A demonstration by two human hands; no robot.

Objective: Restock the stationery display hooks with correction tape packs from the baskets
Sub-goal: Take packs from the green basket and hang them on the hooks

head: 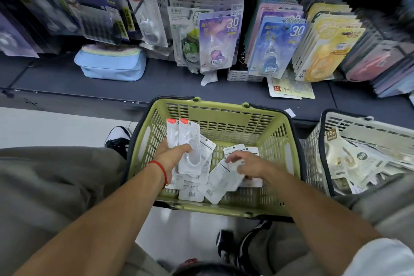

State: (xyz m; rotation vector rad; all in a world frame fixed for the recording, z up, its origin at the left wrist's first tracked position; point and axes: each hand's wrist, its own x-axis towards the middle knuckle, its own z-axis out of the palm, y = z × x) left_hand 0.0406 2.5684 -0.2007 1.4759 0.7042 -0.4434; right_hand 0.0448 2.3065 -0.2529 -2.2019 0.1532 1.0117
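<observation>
— Green plastic, that is the basket (224, 119) under both hands. What is inside it?

— White correction tape packs (191, 192) lie loose on its bottom, most of them with the printed back side up. They are below and between the two hands.

— And the left hand (172, 154)?

— It grips a small stack of packs (189, 141) with red tops. The thumb presses on the front pack and the fingers are curled behind, so the stack stands up above the hand. A red string (160, 169) is around that wrist.

— The right hand (248, 163)?

— It is low in the basket, to the right of the left hand. Its fingers pinch the top edge of one tilted pack (220, 182), which lies over the others. This part is a little blurred.

— Is there another container?

— Yes, a white basket (318, 139) stands to the right of the right hand, close beside the green one. It holds cream-coloured packs (345, 159), many together.

— And beyond the hands?

— Hanging packs (275, 49) in purple, blue and yellow fill the display in rows. A light blue pouch (111, 65) rests on the dark shelf (156, 83), far beyond the left hand.
</observation>
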